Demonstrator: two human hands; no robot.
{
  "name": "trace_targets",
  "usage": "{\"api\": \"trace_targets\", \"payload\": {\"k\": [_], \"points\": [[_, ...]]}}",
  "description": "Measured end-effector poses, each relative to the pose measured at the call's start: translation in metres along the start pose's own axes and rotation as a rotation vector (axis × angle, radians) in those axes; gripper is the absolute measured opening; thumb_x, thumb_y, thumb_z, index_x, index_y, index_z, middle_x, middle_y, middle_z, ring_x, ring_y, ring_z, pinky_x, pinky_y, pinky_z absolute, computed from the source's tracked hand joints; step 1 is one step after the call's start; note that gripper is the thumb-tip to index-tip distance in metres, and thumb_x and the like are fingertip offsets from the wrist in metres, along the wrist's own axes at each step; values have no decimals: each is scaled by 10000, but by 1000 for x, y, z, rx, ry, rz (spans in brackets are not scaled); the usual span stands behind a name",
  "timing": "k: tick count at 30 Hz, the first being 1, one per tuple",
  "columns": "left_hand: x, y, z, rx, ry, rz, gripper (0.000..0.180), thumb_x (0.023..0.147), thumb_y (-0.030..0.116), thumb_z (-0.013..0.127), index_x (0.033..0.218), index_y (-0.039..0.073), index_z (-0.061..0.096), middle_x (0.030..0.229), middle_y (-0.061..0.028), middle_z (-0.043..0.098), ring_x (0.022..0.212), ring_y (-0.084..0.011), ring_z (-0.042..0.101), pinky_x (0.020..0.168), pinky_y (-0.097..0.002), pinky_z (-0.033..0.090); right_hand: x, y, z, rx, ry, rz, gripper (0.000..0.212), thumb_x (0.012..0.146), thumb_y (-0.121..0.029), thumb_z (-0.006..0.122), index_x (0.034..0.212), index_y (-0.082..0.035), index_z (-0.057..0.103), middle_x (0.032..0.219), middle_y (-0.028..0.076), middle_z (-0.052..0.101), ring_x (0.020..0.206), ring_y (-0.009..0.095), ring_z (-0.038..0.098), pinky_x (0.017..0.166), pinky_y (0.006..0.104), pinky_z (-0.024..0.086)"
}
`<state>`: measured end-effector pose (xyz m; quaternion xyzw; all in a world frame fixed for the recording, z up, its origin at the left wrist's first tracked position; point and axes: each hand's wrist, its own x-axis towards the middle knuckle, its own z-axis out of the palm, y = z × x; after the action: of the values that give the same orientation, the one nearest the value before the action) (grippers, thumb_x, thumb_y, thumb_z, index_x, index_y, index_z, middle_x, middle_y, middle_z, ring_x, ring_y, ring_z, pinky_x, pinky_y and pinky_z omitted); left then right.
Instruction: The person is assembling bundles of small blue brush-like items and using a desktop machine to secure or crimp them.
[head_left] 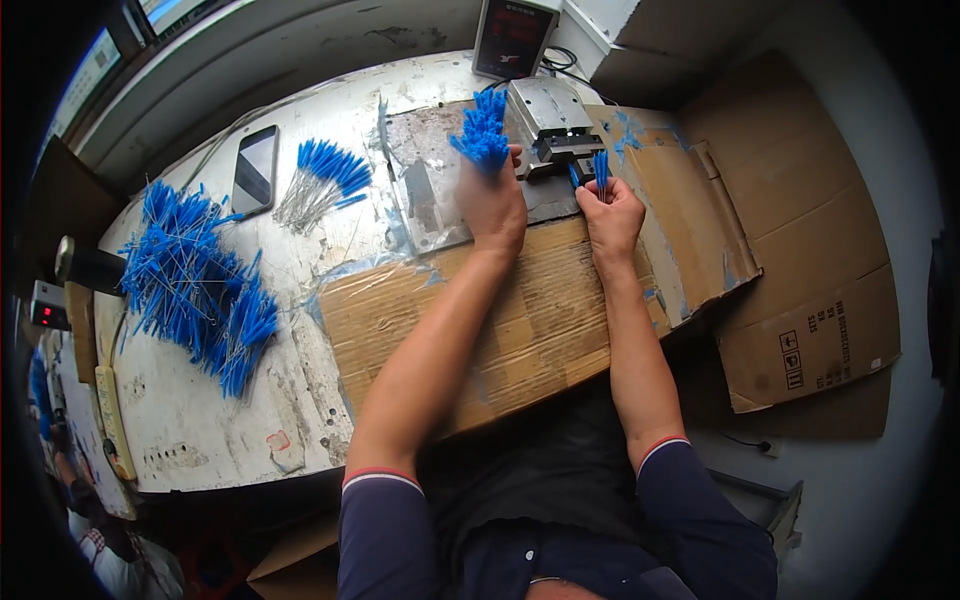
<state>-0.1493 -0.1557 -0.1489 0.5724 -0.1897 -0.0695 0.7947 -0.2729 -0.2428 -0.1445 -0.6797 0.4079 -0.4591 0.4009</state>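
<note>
My left hand point(493, 205), slightly blurred, is closed around a thick bunch of thin wires with blue sleeves point(483, 130), their blue ends pointing up. To its right, my right hand point(612, 212) pinches a few of the same blue-sleeved wires point(601, 168), held upright by thumb and fingers. That hand is close to the front of a small metal bench machine point(550, 110), where another blue piece shows beside the dark jaw-like block point(568, 148). Whether that piece is in the machine or in my fingers, I cannot tell.
A big heap of blue-sleeved wires point(195, 285) covers the table's left, with a smaller fanned bunch point(325, 182) and a phone point(256, 170) nearby. Behind stands a display box point(515, 38). Cardboard point(470, 320) lies under my forearms; a carton point(820, 300) is at right.
</note>
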Motion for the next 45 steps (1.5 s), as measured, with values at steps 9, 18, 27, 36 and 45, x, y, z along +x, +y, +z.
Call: {"api": "trace_targets", "payload": {"k": [9,18,27,36,45], "points": [[-1,8,2,533,1,372,180,853,10,559,1018,83,569,781,-177,624,740,-430,607,665,-544,446,3,3,1,53,-26,-2,137,821,-108,752,857,6,684,723,3,650,631,69,563,600,237,457],[-7,10,1,812,-211,444,178,843,22,576,1015,66,581,835,-148,667,838,-344,658,773,-450,448,-5,-13,-3,404,-106,142,75,892,-64,703,901,-10,651,694,-5,610,513,42,516,414,196,410],[-8,13,-1,824,-272,441,232,759,2,595,986,52,588,884,-146,665,875,-336,651,780,-445,451,-10,-18,-9,336,-105,191,82,904,-56,706,943,-1,660,794,35,681,589,52,606,457,192,445],[-11,11,0,869,-268,534,218,734,-1,592,941,67,582,867,-133,615,822,-330,610,730,-436,446,-7,-8,-12,460,-142,146,113,832,50,662,942,28,654,823,38,687,692,71,639,591,192,481],[3,13,1,396,25,241,84,926,102,544,993,51,555,906,-218,610,867,-464,587,734,-543,442,-1,-9,-4,234,-141,109,126,831,31,690,945,10,640,772,43,697,631,55,623,546,167,439]]}}
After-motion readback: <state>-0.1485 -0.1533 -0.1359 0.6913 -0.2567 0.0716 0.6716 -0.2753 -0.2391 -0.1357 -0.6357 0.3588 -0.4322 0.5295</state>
